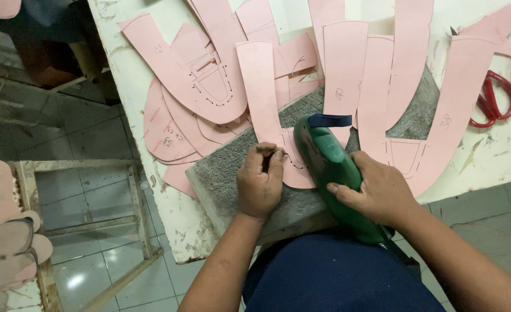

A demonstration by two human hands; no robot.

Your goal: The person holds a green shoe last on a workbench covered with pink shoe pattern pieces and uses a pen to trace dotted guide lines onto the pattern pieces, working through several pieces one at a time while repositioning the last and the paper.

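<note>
Right now, left hand (259, 182) pinching perhaps a punch (268, 150) on pink pattern (264, 92), right hand (379, 190) gripping green tool (327, 167).

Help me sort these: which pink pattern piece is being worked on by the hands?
The U-shaped pink card pattern under the left hand, lying on the grey slab; the others lie untouched.

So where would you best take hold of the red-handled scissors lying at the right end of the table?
Probably by the looped handles of the red-handled scissors, coming from above on the table's right side. They lie flat and uncovered there, while the far end runs under a pink pattern piece. Both hands are occupied: the right hand has its grip on the green tool, and the left hand pinches something small.
</note>
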